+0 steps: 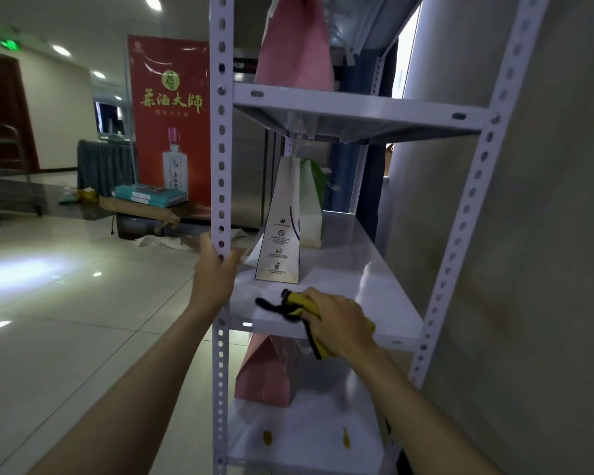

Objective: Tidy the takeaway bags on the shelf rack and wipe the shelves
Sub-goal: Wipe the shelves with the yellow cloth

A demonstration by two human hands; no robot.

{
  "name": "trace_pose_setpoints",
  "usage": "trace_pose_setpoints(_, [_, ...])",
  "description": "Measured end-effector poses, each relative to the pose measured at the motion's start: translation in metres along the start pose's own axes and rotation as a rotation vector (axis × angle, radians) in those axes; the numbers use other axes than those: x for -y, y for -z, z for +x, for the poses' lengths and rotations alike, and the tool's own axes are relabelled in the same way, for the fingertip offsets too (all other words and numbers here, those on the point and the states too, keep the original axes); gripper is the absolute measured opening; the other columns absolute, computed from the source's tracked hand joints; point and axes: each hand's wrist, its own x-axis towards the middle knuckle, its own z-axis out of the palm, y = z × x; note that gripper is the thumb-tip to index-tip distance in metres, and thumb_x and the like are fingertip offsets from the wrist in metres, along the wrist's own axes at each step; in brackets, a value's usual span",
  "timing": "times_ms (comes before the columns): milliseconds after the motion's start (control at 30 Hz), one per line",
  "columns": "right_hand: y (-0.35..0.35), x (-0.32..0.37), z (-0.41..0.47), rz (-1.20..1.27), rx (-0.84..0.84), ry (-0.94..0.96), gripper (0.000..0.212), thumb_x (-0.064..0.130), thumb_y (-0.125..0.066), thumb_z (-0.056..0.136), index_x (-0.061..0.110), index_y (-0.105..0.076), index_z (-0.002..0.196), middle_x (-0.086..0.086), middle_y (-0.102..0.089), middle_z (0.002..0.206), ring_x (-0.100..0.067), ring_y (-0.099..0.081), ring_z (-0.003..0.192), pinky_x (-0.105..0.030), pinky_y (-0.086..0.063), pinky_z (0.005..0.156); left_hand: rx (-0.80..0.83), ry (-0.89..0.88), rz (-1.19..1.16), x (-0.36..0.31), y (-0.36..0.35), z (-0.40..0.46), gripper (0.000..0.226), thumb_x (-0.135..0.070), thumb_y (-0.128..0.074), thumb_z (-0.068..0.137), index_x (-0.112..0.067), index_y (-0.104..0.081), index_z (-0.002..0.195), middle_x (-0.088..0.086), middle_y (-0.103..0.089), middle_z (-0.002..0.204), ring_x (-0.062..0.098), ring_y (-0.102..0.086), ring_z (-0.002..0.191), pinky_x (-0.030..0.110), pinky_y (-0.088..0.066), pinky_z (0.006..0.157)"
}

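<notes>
The left hand [216, 265] was closed around the front left post [221, 132] of the white shelf rack, the fingers wrapped on the perforated metal just above the middle shelf [374, 289]. The right hand [336, 323] pressed a yellow cloth [297, 303] with black edging onto the front part of the middle shelf, the fingers curled over the cloth. Behind the cloth on the same shelf stood a white paper bag [282, 241], upright, and behind it a green and white bag [312, 200]. A pink bag [295, 46] stood on the shelf above, and another pink bag [264, 375] on the shelf below.
</notes>
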Motion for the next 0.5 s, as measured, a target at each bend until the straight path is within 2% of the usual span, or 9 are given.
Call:
trace_pose_setpoints(100, [-0.001, 0.002, -0.025, 0.070, -0.052, 0.126, 0.026, 0.035, -0.054, 0.099, 0.039, -0.059, 0.123, 0.010, -0.074, 0.108, -0.021, -0.069, 0.092, -0.032, -0.049, 0.069, 0.022, 0.060, 0.032, -0.001, -0.001, -0.010, 0.019, -0.011, -0.053, 0.102, -0.009, -0.037, 0.113, 0.000, -0.048, 0.079, 0.018, -0.049, 0.067, 0.032, -0.041, 0.059])
trace_pose_setpoints(200, [-0.016, 0.000, -0.055, 0.128, -0.153, 0.207, 0.035, 0.028, -0.057, 0.094, 0.042, -0.063, 0.125, 0.016, -0.073, 0.115, -0.013, -0.071, 0.095, -0.029, -0.057, 0.074, 0.047, 0.097, 0.061, 0.008, -0.001, -0.026, 0.019, -0.012, -0.051, 0.103, -0.008, -0.035, 0.114, 0.002, -0.049, 0.080, 0.021, -0.049, 0.066, 0.032, -0.042, 0.059])
trace_pose_setpoints(300, [-0.045, -0.002, -0.087, 0.105, -0.019, 0.259, 0.044, 0.023, -0.051, 0.093, 0.045, -0.060, 0.130, 0.020, -0.070, 0.123, -0.009, -0.070, 0.103, -0.027, -0.059, 0.081, 0.046, 0.147, 0.078, 0.028, -0.004, -0.040, 0.020, -0.016, -0.050, 0.104, -0.010, -0.033, 0.114, 0.002, -0.050, 0.085, 0.024, -0.053, 0.071, 0.040, -0.049, 0.067])
trace_pose_setpoints(367, [-0.066, -0.007, -0.104, 0.096, 0.084, 0.212, 0.048, 0.023, -0.049, 0.095, 0.050, -0.051, 0.134, 0.023, -0.068, 0.125, -0.008, -0.069, 0.105, -0.029, -0.059, 0.081, 0.031, 0.135, 0.077, 0.039, -0.008, -0.048, 0.020, -0.020, -0.051, 0.105, -0.013, -0.033, 0.111, -0.001, -0.049, 0.084, 0.021, -0.054, 0.071, 0.038, -0.048, 0.063])
trace_pose_setpoints(500, [-0.114, -0.021, -0.122, 0.157, 0.142, 0.148, 0.045, 0.019, -0.048, 0.096, 0.051, -0.049, 0.127, 0.018, -0.068, 0.110, -0.005, -0.065, 0.089, -0.026, -0.053, 0.072, 0.008, 0.086, 0.032, 0.057, -0.013, -0.064, 0.024, -0.031, -0.051, 0.106, -0.014, -0.034, 0.108, -0.004, -0.049, 0.081, 0.015, -0.052, 0.067, 0.030, -0.040, 0.055])
